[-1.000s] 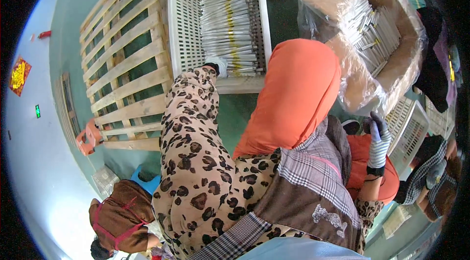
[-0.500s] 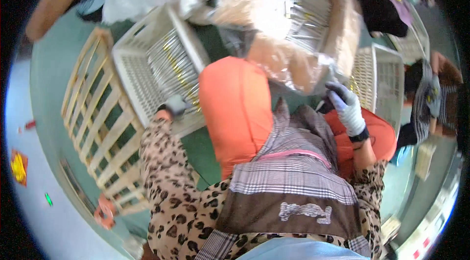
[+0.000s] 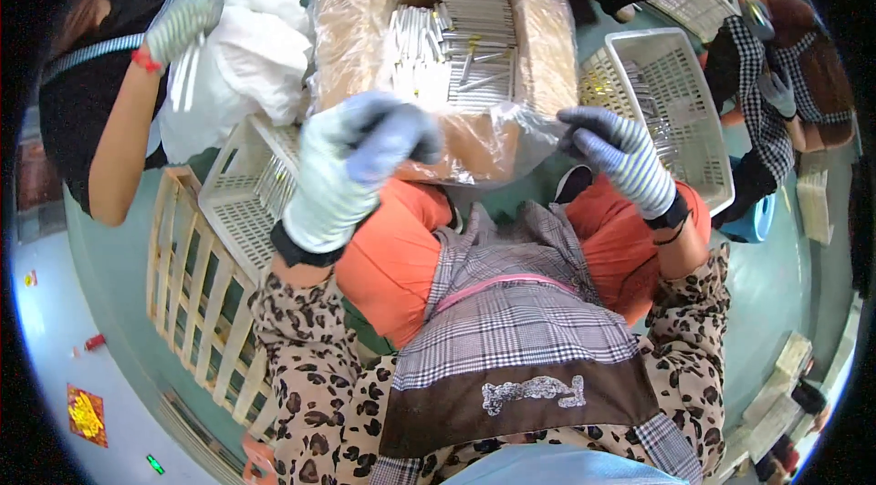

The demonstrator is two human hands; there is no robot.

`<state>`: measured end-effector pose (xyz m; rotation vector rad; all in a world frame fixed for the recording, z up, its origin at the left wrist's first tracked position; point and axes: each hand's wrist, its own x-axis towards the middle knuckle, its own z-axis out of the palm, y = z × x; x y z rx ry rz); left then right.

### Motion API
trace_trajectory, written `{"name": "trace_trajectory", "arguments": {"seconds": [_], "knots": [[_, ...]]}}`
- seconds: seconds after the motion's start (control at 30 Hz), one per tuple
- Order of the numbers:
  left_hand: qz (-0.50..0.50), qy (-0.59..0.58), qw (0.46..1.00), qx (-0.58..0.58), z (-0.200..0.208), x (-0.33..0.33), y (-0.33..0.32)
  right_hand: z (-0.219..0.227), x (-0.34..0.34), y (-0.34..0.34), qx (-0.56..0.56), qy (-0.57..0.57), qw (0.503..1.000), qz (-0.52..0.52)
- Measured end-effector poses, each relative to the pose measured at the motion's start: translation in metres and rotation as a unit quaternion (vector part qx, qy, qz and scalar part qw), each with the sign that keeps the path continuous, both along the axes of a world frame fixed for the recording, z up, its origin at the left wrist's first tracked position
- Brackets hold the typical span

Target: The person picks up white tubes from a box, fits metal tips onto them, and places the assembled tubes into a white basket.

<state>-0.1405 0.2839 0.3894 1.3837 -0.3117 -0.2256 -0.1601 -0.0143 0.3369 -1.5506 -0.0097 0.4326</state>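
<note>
My left hand [image 3: 351,170], in a pale striped glove with grey fingertips, is raised over the near left edge of a cardboard box [image 3: 351,38]. Its bent fingers are smeared by motion, so whether they hold anything is unclear. My right hand [image 3: 630,156], gloved alike, has thumb and fingers pinched at the box's near right corner, on the edge of a clear plastic liner [image 3: 525,143]. Inside the box lie many slim silver-white sticks [image 3: 474,15], mostly in rows, a few lying across with yellow bits.
White plastic crates stand on both sides: one [image 3: 233,202] at left, another [image 3: 671,83] at right, each holding slim sticks. A wooden slatted rack [image 3: 201,302] is left of my arm. A co-worker's gloved hand [image 3: 196,15] holds white sticks above white cloth [image 3: 265,47].
My left hand has risen out of the left crate and moved right toward the box. My right hand stays near the liner. The view has shifted, and a co-worker's gloved hand now shows.
</note>
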Motion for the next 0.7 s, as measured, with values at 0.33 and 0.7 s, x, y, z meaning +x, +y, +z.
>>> {"name": "trace_trajectory", "arguments": {"seconds": [0.33, 0.7], "knots": [[-0.060, 0.132, 0.973, 0.179, -0.085, 0.027, -0.037, -0.058, 0.050, -0.208, -0.113, -0.129, 0.937, -0.305], [0.105, 0.177, 0.973, -0.102, -0.043, 0.021, -0.015, -0.015, 0.081, -0.053, -0.233, -0.215, 0.948, -0.002]]}}
